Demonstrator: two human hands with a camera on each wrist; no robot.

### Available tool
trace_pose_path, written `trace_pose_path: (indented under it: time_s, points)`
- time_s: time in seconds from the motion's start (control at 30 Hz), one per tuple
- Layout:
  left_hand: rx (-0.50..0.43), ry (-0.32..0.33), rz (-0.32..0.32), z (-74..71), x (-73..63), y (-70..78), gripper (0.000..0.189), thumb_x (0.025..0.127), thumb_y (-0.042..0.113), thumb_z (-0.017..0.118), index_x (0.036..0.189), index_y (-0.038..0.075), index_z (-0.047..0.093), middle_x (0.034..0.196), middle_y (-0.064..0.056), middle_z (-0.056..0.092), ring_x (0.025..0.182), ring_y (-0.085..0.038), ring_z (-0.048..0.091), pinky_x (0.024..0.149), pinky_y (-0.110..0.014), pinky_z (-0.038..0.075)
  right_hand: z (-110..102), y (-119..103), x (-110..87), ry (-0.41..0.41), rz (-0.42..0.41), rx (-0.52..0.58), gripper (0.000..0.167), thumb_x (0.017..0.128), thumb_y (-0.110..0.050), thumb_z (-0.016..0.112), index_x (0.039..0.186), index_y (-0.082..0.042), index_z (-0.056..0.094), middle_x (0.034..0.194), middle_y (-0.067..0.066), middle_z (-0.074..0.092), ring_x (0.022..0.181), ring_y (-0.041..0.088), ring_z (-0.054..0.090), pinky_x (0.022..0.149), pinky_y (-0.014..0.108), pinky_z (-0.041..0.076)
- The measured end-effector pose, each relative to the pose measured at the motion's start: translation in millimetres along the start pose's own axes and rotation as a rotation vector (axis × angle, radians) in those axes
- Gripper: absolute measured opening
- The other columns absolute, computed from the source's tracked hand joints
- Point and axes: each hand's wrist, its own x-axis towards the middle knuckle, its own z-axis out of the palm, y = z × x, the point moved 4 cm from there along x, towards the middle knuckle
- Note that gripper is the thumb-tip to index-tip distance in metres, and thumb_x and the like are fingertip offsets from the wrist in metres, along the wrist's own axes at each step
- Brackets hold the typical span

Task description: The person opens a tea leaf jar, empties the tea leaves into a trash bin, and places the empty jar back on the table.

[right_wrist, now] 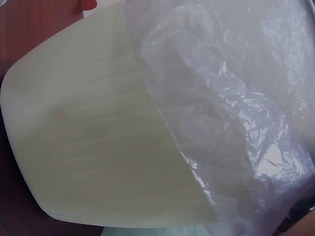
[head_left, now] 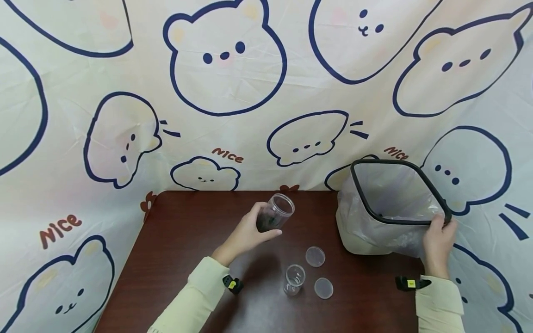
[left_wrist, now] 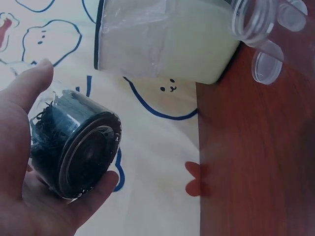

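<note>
My left hand [head_left: 245, 233] grips a clear plastic jar [head_left: 280, 213] above the table, tilted with its open mouth up and to the right. Dark, thin shreds like tea leaves lie inside, near the jar's base in the left wrist view. On the right, my right hand [head_left: 440, 241] holds the black rim [head_left: 397, 221] of a cream trash bin [head_left: 351, 236], which leans with its opening partly towards me. A translucent bag [right_wrist: 211, 88] lines the bin and hangs over its outside. The right wrist view shows bin and bag but hardly any of the hand.
A second clear jar [head_left: 294, 280] stands uncovered on the dark wooden table [head_left: 179, 259]. Two round clear lids, one farther back [head_left: 315, 256] and one nearer [head_left: 323, 288], lie beside it. A cloth with bear drawings [head_left: 225, 88] hangs behind the table.
</note>
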Motion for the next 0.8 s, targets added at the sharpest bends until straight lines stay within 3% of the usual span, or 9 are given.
trace_pose_path:
  time_s: [0.2, 0.43, 0.8]
  points:
    - [0.006, -0.021, 0.019, 4.1, 13.8, 11.9, 0.071, 0.083, 0.035, 0.086, 0.139, 0.021, 0.043, 0.132, 0.001, 0.058, 0.119, -0.019, 0.055, 0.105, -0.049, 0.045, 0.5, -0.2, -0.2, 0.008, 0.007, 0.018, 0.033, 0.107, -0.048, 0.03, 0.131, -0.027, 0.041, 0.123, -0.006, 0.042, 0.118, 0.019, 0.035, 0.094, 0.029, 0.027]
    - [0.038, 0.002, 0.035, 10.9, 31.0, 24.4, 0.074, 0.084, 0.033, 0.086, 0.141, 0.016, 0.044, 0.134, -0.003, 0.059, 0.123, -0.02, 0.055, 0.107, -0.05, 0.042, -2.0, 1.1, 1.1, 0.003, -0.006, 0.02, 0.018, 0.107, -0.048, 0.031, 0.113, -0.033, 0.04, 0.107, -0.011, 0.038, 0.103, 0.012, 0.035, 0.089, 0.03, 0.027]
    - [0.053, -0.01, 0.056, 29.0, 57.5, 37.1, 0.074, 0.085, 0.034, 0.084, 0.144, 0.013, 0.044, 0.138, -0.005, 0.057, 0.124, -0.02, 0.054, 0.108, -0.045, 0.043, -2.4, 0.1, 0.2, 0.002, -0.017, 0.022, 0.016, 0.107, -0.046, 0.032, 0.107, -0.031, 0.039, 0.105, -0.008, 0.037, 0.098, 0.012, 0.034, 0.086, 0.031, 0.026]
